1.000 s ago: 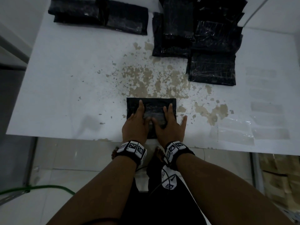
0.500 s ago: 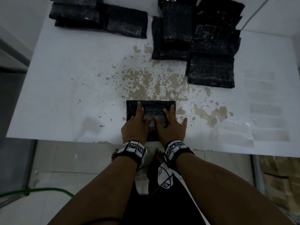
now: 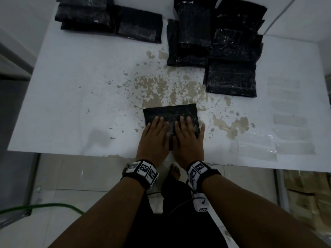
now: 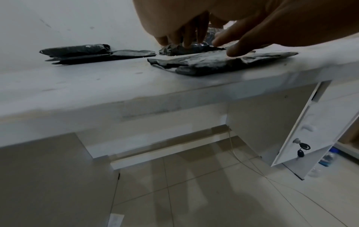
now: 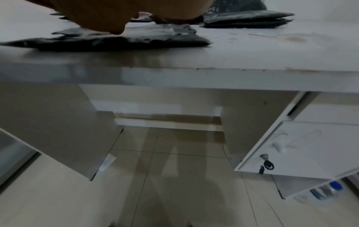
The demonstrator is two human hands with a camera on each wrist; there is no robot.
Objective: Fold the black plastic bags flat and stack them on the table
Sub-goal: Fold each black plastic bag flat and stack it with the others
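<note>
Both forearms reach forward side by side from the bottom of the head view, black-and-white tagged wristbands [image 3: 141,171] on each wrist. Left hand [image 3: 154,136] and right hand [image 3: 188,138] lie palm down, fingers straight and slightly spread, pressing flat on the folded black plastic bag [image 3: 170,113] at the near edge of the white surface [image 3: 71,97]. Right thumb sticks out past the bag's right edge onto the surface. Left wrist view: fingertips [image 4: 236,51] touch the bag's top, bag [image 4: 213,64] flat with wrinkled edges. Right wrist view: heel of the hand on the bag [image 5: 116,40]. Just beyond the bag, brown patches of chipped coating [image 3: 161,86]. Far right, an overlapping pile of flat black bags [image 3: 231,79]; far left, a stack of folded black bags [image 3: 107,20], well apart from the hands.
</note>
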